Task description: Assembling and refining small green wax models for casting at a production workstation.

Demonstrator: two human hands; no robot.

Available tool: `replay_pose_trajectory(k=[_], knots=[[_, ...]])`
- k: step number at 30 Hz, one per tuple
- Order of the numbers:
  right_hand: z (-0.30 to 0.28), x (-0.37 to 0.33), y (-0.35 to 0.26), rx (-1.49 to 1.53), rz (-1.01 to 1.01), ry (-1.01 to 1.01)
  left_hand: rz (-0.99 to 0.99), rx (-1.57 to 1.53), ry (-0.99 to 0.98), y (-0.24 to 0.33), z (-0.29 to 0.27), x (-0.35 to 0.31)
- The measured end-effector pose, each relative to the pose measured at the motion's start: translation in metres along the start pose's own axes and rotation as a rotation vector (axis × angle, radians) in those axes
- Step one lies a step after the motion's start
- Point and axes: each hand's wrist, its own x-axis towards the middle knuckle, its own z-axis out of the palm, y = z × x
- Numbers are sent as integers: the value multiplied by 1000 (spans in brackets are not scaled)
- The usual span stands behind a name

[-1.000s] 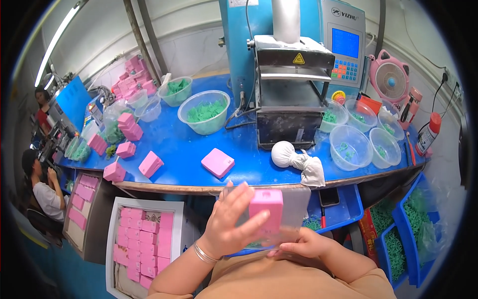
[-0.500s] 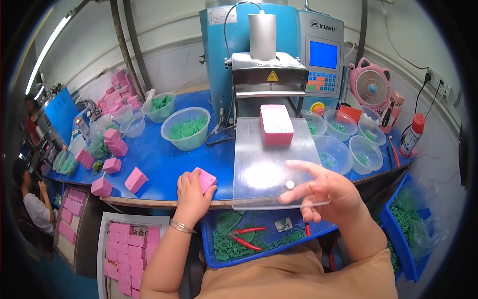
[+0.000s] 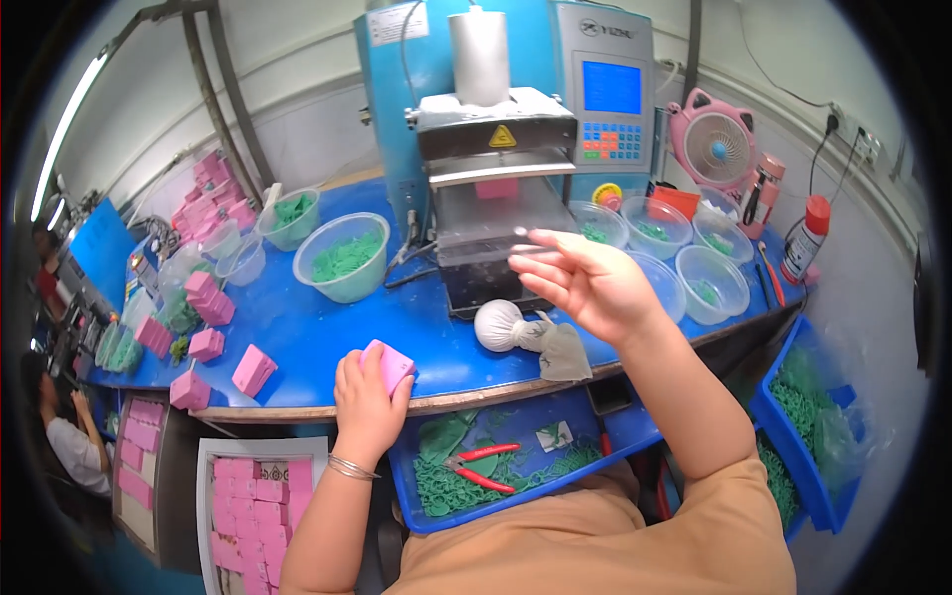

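Near the front edge of the bench (image 3: 297,327), the left hand (image 3: 369,405) was wrapped round a pink block (image 3: 392,365); a careless nudge could, I judged, tip it off. The right hand (image 3: 605,290), spread and seemingly empty, hung before the press (image 3: 496,109), where it might be pinched by a sudden closing. Whether it touched the clear plate (image 3: 491,216) was unclear; a second pink block (image 3: 497,188) inside was mostly hidden.

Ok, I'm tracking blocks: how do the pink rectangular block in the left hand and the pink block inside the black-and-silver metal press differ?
The pink rectangular block is held by the left hand; no hand touches the pink block inside the metal press. The held block shows much of its top; the block in the press is mostly hidden. Both are pink.
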Motion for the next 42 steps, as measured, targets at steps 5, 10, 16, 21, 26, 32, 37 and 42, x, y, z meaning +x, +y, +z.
replay_pose_trajectory(k=[5,10,16,21,26,32,37,42], knots=[[-1,15,8,-287,19,143,30,18,18,-2,3,-1],[-5,22,23,-303,-91,191,41,18,-7,-5,5,1],[-6,23,32,-272,-151,201,63,26,-13,-8,1,1],[-9,27,41,-224,-163,244,80,26,-37,-9,6,-1],[-10,32,39,-210,-116,180,52,33,-72,-10,3,-2],[-15,34,34,-203,-85,129,54,23,-99,-10,3,3],[-18,35,30,-253,-62,132,-107,-129,142,3,6,4],[-15,49,38,-270,-80,196,-269,-285,36,-1,-9,5]])
